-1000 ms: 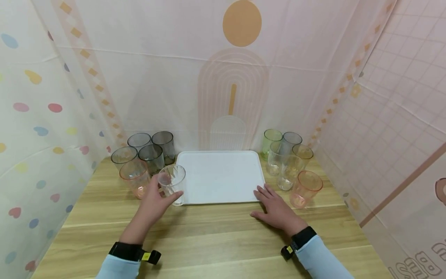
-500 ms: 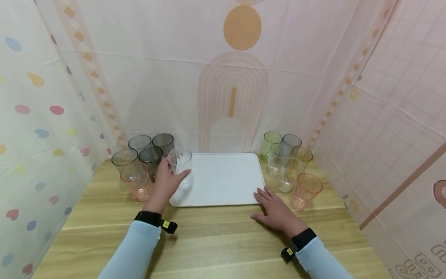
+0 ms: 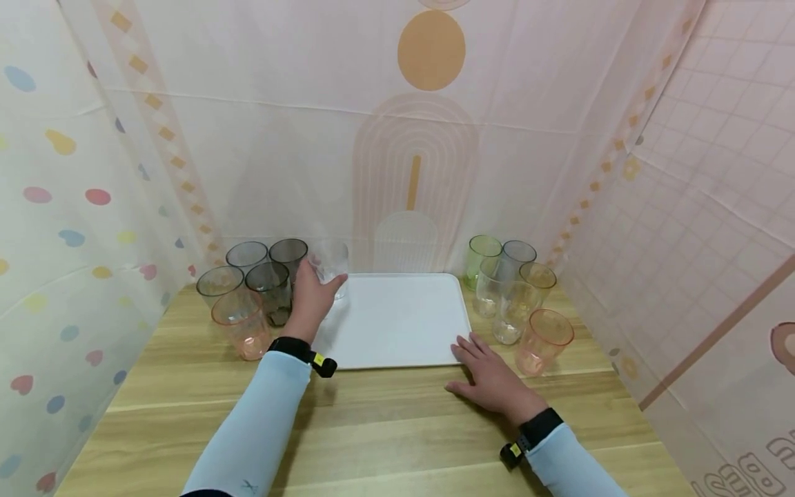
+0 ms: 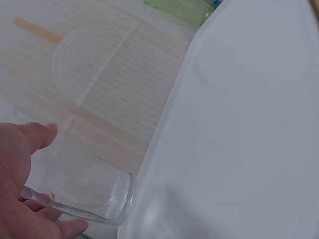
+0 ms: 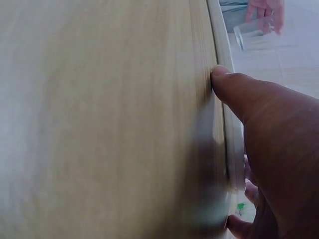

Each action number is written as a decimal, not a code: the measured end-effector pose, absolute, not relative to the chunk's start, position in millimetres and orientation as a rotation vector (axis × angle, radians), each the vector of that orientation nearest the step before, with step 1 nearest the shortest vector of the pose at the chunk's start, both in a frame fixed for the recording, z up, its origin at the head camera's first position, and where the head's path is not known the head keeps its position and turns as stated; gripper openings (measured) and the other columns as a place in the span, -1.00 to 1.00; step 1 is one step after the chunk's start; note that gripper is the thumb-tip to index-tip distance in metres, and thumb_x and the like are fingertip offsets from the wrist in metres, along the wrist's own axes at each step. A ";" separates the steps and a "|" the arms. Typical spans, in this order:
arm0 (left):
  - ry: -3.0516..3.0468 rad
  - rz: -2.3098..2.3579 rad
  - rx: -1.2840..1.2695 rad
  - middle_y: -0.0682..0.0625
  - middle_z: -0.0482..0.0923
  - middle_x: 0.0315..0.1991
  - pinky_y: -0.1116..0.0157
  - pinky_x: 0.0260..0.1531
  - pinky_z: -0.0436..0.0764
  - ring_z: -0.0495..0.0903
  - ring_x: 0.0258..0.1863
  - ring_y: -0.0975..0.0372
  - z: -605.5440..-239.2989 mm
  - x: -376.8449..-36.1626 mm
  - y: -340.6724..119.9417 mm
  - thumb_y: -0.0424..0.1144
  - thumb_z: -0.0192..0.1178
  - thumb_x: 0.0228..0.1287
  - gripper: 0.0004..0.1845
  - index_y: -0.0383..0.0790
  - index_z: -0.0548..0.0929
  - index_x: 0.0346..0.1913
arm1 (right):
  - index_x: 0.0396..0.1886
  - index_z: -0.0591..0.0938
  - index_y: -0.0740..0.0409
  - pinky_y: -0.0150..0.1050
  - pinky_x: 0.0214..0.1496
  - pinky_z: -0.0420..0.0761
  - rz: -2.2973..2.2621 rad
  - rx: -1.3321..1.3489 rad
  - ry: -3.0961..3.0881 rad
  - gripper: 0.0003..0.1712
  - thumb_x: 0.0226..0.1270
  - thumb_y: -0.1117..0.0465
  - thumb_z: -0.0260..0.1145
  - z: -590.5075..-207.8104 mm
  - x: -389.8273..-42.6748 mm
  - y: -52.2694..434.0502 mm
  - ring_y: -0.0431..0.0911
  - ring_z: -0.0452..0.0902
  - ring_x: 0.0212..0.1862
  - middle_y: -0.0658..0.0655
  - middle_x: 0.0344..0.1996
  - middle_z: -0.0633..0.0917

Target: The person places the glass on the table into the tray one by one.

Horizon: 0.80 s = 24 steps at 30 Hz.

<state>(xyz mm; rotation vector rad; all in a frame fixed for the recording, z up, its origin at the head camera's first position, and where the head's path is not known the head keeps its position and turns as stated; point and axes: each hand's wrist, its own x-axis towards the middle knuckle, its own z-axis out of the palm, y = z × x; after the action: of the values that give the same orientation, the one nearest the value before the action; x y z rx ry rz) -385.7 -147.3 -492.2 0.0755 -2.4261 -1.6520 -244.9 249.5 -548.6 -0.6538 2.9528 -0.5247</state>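
Observation:
A clear drinking glass (image 3: pixel 337 262) is in my left hand (image 3: pixel 313 298), at the back left corner of a white tray (image 3: pixel 404 324). In the left wrist view, thumb and fingers curve round the glass's sides, and its base (image 4: pixel 124 199) is close to the tray's edge. Whether that base touches the tray, I cannot tell. My right hand (image 3: pixel 493 381) rests at the front right corner of the tray, its fingers extended on the rim. The right wrist view shows its thumb (image 5: pixel 234 82) against the tray's edge (image 5: pixel 234 149).
Left of the tray stand several grey-tinted glasses (image 3: pixel 268 290) and an orange one (image 3: pixel 241 324). To its right are a green glass (image 3: pixel 483 259), an orange glass (image 3: pixel 545 342), and several clear or tinted ones (image 3: pixel 512 314). Fabric curtains (image 3: pixel 279 159) enclose the wooden table (image 3: pixel 397 428).
My left hand has carried the clear glass from the tray's front left, back and slightly right, to the back left corner. The right hand has stayed in place.

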 end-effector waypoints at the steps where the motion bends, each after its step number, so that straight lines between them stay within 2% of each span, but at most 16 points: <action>1: -2.428 -1.658 0.078 -0.37 0.08 0.70 -0.16 0.64 0.28 0.13 0.71 -0.19 -492.2 -387.9 -146.8 -0.03 0.39 0.60 -0.11 -0.30 0.09 0.66 | 0.73 0.40 0.10 0.29 0.71 0.22 -0.527 -0.660 2.954 -0.01 0.55 -0.34 0.41 -549.1 -244.7 249.4 0.21 -0.07 0.79 0.16 0.74 0.29; 4: -2.434 -1.670 0.104 -0.37 0.01 0.73 -0.17 0.65 0.24 0.08 0.73 -0.18 -493.0 -393.4 -145.8 -0.04 0.34 0.65 -0.10 -0.27 0.00 0.70 | 0.72 0.40 0.11 0.31 0.70 0.22 -0.534 -0.669 2.951 -0.01 0.55 -0.33 0.42 -549.9 -243.6 248.9 0.23 -0.06 0.79 0.17 0.74 0.29; 9: -2.420 -1.668 0.144 -0.37 0.06 0.71 -0.16 0.67 0.21 0.09 0.72 -0.16 -494.3 -399.6 -143.1 -0.04 0.34 0.65 -0.06 -0.25 -0.06 0.72 | 0.73 0.40 0.09 0.31 0.70 0.23 -0.528 -0.648 2.951 -0.01 0.54 -0.35 0.41 -550.8 -242.0 248.6 0.22 -0.06 0.79 0.15 0.74 0.29; 14: -2.395 -1.663 0.133 -0.35 0.00 0.76 -0.11 0.72 0.11 0.01 0.76 -0.13 -498.3 -406.9 -140.5 -0.04 0.33 0.65 0.02 -0.23 -0.16 0.77 | 0.73 0.40 0.07 0.31 0.70 0.24 -0.516 -0.644 2.959 0.00 0.54 -0.38 0.39 -552.4 -242.2 250.2 0.21 -0.07 0.79 0.14 0.75 0.28; 24: -2.363 -1.571 0.176 -0.31 -0.02 0.79 -0.09 0.72 0.10 0.00 0.77 -0.10 -515.6 -415.5 -131.0 -0.07 0.42 0.58 0.07 -0.27 -0.09 0.79 | 0.72 0.42 0.08 0.33 0.69 0.25 -0.528 -0.653 2.971 0.00 0.53 -0.39 0.40 -555.8 -237.7 255.6 0.23 -0.04 0.78 0.14 0.74 0.30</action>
<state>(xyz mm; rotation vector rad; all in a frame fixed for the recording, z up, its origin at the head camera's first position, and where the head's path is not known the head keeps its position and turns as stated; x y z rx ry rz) -415.5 -131.0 -515.6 0.1759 -2.3628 -1.5713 -237.7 255.6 -555.8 -0.6528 2.9708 -0.5277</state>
